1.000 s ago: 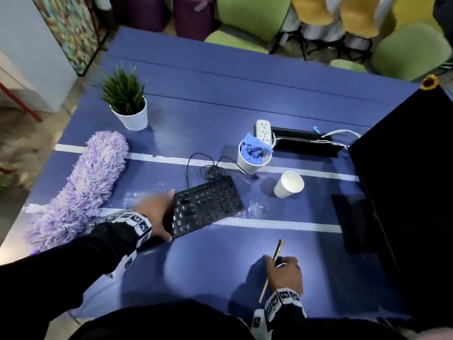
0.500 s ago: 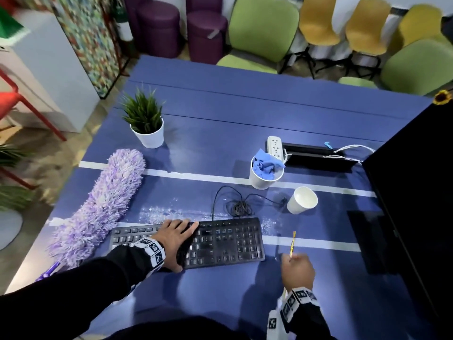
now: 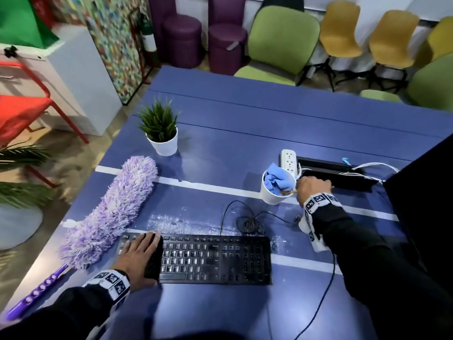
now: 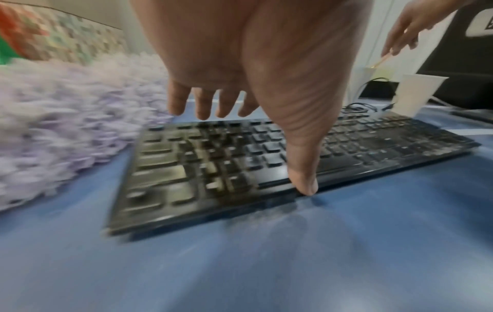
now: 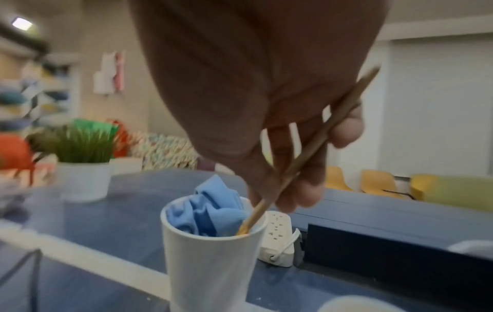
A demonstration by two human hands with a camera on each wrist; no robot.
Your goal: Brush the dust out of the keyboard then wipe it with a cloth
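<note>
Right hand (image 3: 312,190) grip clamped on brush (image 5: 306,152), tip inside cup (image 5: 210,257) beside cloth (image 5: 210,211). Left hand (image 3: 139,256) flat, fingers apart, steadying keyboard (image 3: 213,258) on bench (image 3: 245,123). Release brush upright, avoid tipping cup, then pinch cloth.

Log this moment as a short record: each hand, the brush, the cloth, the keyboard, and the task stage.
left hand: fingers straight, resting on the left end of the black keyboard
right hand: pinches the thin wooden brush
brush: tip lowered into the white cup
blue cloth: bunched in the same cup
keyboard: flat on the blue table
stage: cloth wipe not started
</note>
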